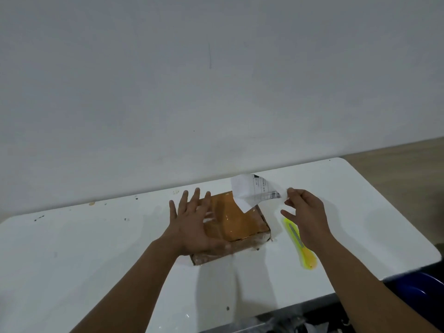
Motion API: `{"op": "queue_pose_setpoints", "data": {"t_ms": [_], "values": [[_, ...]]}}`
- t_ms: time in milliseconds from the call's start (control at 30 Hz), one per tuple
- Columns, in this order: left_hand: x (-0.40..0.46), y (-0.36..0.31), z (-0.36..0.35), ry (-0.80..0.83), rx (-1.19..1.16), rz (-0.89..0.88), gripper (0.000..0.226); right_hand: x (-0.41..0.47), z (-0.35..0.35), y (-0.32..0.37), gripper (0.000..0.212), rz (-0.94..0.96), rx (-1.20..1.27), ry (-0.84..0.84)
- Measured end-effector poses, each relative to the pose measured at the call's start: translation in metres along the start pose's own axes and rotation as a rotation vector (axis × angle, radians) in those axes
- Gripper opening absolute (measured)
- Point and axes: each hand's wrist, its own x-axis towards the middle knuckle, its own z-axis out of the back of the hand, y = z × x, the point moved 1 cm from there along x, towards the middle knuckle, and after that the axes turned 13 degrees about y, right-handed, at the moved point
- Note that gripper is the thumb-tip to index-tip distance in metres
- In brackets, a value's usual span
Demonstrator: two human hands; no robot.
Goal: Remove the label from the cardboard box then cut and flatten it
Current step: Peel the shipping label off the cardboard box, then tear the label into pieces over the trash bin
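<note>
White table (speckled) against bare grey wall

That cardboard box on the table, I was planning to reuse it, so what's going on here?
A person is stripping the flat brown cardboard box on the white table. Their left hand lies spread, fingers straight, on the box. Their right hand pinches the white printed paper label, which is lifted up, though its lower tip may still be touching the box. A yellow utility knife lies untouched on the table to the right, so no cutting has begun.
</note>
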Motion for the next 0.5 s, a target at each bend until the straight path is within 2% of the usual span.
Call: {"op": "queue_pose_setpoints", "data": {"t_ms": [167,267,333,400,500], "values": [[-0.010,-0.048,0.022,-0.341,-0.188,-0.262,0.108,-0.035,-0.003,0.004,0.018,0.035,-0.071,-0.032],[-0.010,-0.074,0.027,-0.516,-0.218,-0.439,0.057,-0.061,0.000,0.002,0.020,0.030,-0.102,-0.059],[-0.009,-0.086,0.024,-0.503,-0.225,-0.509,0.028,-0.078,0.005,-0.002,0.023,0.018,-0.128,-0.071],[-0.012,-0.101,0.017,-0.443,-0.200,-0.568,0.023,-0.095,0.016,-0.006,0.025,0.014,-0.127,-0.115],[-0.026,-0.114,0.014,-0.460,-0.189,-0.643,0.015,-0.108,0.031,-0.015,0.024,-0.017,-0.151,-0.144]]}}
